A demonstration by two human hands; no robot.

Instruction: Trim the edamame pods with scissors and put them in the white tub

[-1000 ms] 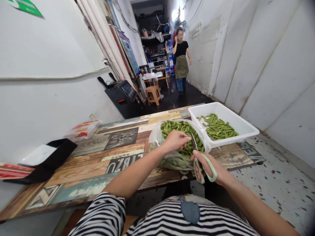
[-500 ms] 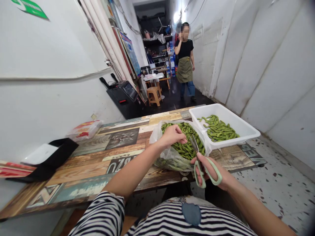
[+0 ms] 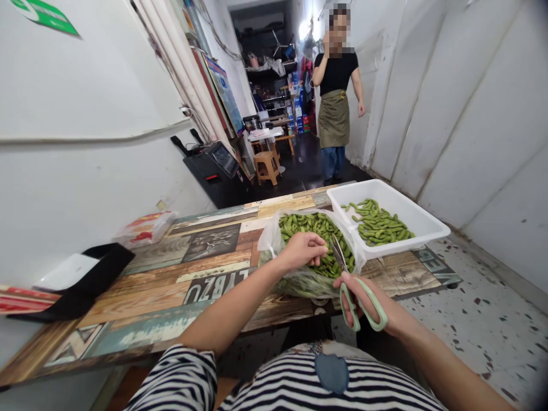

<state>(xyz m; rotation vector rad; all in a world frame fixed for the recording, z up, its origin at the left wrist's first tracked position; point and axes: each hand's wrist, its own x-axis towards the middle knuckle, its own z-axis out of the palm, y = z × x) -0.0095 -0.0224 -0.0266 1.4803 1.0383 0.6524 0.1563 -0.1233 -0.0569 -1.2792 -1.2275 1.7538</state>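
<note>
My right hand (image 3: 372,305) is closed through the handles of a pair of green-handled scissors (image 3: 362,302), whose blades point up and away over the soybean pods (image 3: 312,225). The blades look slightly parted. Just left of the tips, my left hand (image 3: 303,250) has its fingers pinched together; what lies between them, if anything, is too small to make out. Beneath both hands, the green pods fill a clear plastic bag (image 3: 268,240) with its mouth open. More pods (image 3: 381,225) lie in a white plastic tray (image 3: 422,220) right of the bag.
The wood-patterned table (image 3: 222,257) carries a plastic packet (image 3: 148,225) and a black holder (image 3: 103,268) at the left. Past the table, a person (image 3: 336,85) in an apron stands in the aisle. A stool (image 3: 266,166) and a black machine (image 3: 216,171) are on the left.
My left hand has dropped slightly lower and nearer to me, still beside the scissor tips. The person in the aisle has come closer.
</note>
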